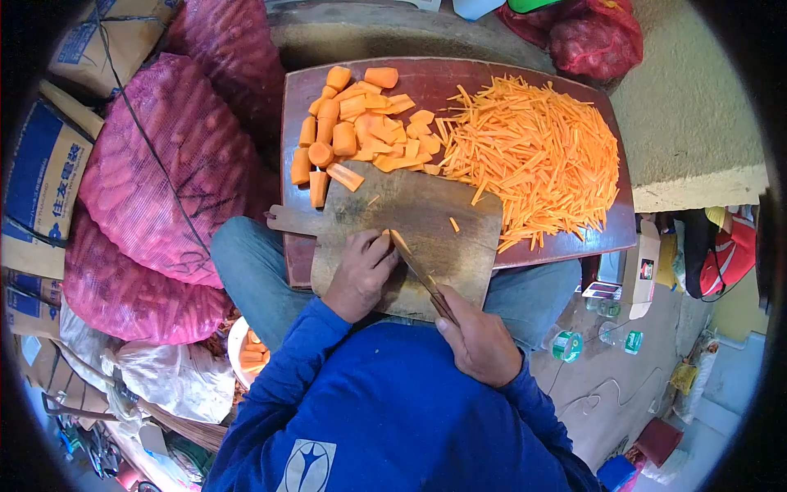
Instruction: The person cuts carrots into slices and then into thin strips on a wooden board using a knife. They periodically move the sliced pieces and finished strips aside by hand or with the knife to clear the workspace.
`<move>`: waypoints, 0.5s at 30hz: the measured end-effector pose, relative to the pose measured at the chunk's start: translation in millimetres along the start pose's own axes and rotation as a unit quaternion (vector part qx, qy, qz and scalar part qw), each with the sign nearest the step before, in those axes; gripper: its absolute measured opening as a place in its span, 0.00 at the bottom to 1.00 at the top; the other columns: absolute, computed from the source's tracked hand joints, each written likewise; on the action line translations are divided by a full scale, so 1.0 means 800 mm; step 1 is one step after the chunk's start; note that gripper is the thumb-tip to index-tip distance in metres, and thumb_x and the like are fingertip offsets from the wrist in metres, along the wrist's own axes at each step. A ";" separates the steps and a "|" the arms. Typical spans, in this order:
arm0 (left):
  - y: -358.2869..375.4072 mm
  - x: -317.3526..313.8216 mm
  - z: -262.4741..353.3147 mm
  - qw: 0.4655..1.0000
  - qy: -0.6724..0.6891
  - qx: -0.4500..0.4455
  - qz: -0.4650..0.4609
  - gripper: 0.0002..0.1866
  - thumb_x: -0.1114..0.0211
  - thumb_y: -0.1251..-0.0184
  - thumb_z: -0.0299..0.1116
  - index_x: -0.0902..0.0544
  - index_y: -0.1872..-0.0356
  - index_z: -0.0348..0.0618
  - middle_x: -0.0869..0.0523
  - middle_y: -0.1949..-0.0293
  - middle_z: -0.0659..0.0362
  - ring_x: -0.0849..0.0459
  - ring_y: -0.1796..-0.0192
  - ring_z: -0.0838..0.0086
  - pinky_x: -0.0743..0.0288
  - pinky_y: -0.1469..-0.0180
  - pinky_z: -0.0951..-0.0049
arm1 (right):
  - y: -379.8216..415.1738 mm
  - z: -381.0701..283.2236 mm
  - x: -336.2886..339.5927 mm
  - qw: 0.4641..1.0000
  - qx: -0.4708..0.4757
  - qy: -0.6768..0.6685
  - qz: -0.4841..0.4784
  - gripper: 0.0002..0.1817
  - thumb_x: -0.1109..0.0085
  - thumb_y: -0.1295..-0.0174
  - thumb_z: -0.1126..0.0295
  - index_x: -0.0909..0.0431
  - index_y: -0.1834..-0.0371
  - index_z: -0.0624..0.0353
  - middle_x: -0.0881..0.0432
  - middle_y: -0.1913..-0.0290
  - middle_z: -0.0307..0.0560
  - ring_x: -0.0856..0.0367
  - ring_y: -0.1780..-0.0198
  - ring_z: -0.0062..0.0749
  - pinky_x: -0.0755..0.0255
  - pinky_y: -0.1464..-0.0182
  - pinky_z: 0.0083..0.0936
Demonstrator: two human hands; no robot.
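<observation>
My right hand (484,340) is closed round the handle of a kitchen knife (416,266), whose blade slants up and left over a worn wooden cutting board (352,205). Beside the blade, my left hand (361,275) rests on the board with its fingers curled; whatever lies under them is hidden. Two small carrot strips, one of them a short stick (454,225), lie on the board. Behind it are chunks and slices of peeled carrot (344,138). To the right is a large heap of carrot sticks (541,160).
The board lies on a dark red tabletop (525,258) at my knees. Pink mesh sacks (168,164) and cardboard boxes (41,172) crowd the left. A white container (238,348) with carrot pieces stands by my left leg. Plastic bottles (566,344) lie on the floor at right.
</observation>
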State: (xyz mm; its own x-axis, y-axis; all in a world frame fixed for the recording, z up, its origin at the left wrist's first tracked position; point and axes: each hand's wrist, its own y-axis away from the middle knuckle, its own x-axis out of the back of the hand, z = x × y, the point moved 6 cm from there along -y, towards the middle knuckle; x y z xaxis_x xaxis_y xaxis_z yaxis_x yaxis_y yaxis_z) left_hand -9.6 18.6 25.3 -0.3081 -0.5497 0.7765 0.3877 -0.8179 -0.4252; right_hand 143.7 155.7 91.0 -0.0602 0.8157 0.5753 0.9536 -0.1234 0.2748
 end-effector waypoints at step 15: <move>-0.006 0.015 0.004 1.000 0.014 0.008 0.015 0.21 0.30 0.43 0.27 0.13 0.48 0.30 0.16 0.47 0.47 0.18 0.40 0.48 0.22 0.36 0.49 | -0.021 -0.022 0.004 1.000 0.010 0.006 -0.015 0.22 0.45 0.20 0.69 0.33 0.27 0.61 0.13 0.52 0.74 0.13 0.55 0.76 0.21 0.55 0.63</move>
State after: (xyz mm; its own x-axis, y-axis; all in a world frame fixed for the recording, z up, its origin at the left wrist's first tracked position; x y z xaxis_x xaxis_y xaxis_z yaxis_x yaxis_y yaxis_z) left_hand -12.3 16.6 38.4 -0.3196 -0.5789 0.7502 0.4108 -0.7981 -0.4408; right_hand 122.1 150.4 101.9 -0.0916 0.8120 0.5764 0.9571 -0.0880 0.2761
